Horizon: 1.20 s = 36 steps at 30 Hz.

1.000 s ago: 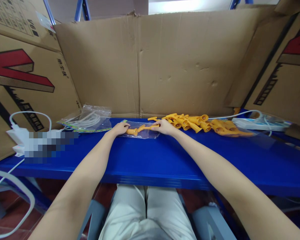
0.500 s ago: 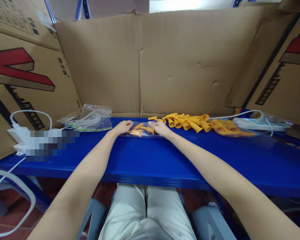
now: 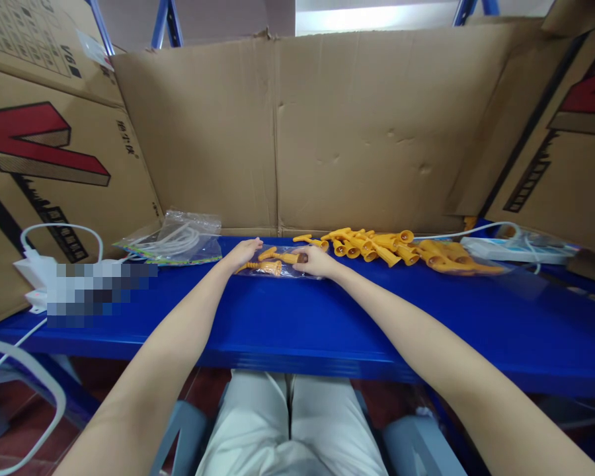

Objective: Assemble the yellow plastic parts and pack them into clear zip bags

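Observation:
A clear plastic bag [image 3: 288, 270] lies flat on the blue table, with several yellow-orange funnel-shaped plastic pieces [image 3: 270, 268] inside. My left hand [image 3: 245, 254] is closed at the bag's upper left edge, its fingertips close together and partly hidden. At the right end, my right hand [image 3: 318, 260] grips the bag around the wide end of one piece, fingers curled over it. Just beyond my right hand, a heap of similar yellow-orange pieces [image 3: 371, 243] rests loose on the table.
Another clear bag of yellow-orange pieces [image 3: 449, 256] lies right of the heap, near a white power strip [image 3: 515, 250]. A zip bag with white cable [image 3: 178, 241] sits at left, beside white plugs [image 3: 39, 271]. Cardboard walls [image 3: 357, 132] enclose the blue table [image 3: 317, 317].
The pieces in the bag have shifted and one now lies further left. My right hand has moved from the bag's upper edge down onto a piece; my left hand stays near the left edge.

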{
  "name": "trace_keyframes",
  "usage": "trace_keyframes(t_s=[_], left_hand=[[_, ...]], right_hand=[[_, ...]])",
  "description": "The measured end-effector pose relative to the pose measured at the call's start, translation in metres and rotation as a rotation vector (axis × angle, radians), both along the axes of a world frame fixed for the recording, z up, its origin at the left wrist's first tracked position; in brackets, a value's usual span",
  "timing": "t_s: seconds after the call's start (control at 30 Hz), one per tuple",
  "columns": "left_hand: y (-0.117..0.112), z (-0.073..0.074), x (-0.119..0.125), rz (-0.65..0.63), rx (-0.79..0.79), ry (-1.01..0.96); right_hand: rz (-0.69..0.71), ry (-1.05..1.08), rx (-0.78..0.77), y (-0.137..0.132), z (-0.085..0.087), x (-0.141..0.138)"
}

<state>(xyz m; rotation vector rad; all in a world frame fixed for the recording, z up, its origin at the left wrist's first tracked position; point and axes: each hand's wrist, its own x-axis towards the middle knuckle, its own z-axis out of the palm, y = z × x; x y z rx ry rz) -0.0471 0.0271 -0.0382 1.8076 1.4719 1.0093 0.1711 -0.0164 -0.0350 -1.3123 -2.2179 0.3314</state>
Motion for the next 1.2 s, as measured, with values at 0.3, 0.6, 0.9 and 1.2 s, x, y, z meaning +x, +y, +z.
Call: trace_keyframes(t_s=[0.3,0.6,0.9,1.2], left_hand=[[0.005,-0.004,0.0,-0.01,0.028,-0.191],[0.002,-0.001,0.002,-0.008,0.008,-0.206],[0.004,-0.001,0.0,-0.02,0.027,-0.094],[-0.006,0.002,0.005,-0.04,0.197,0.32]], right_hand=[[0.001,0.45,-0.189,0.006,-0.014,-0.015],[0.042,0.488,-0.181,0.007,-0.014,-0.013],[0.25,0.475,-0.408,-0.008,-0.005,-0.009],[0.232,0.456,-0.417,-0.013,-0.001,-0.009]])
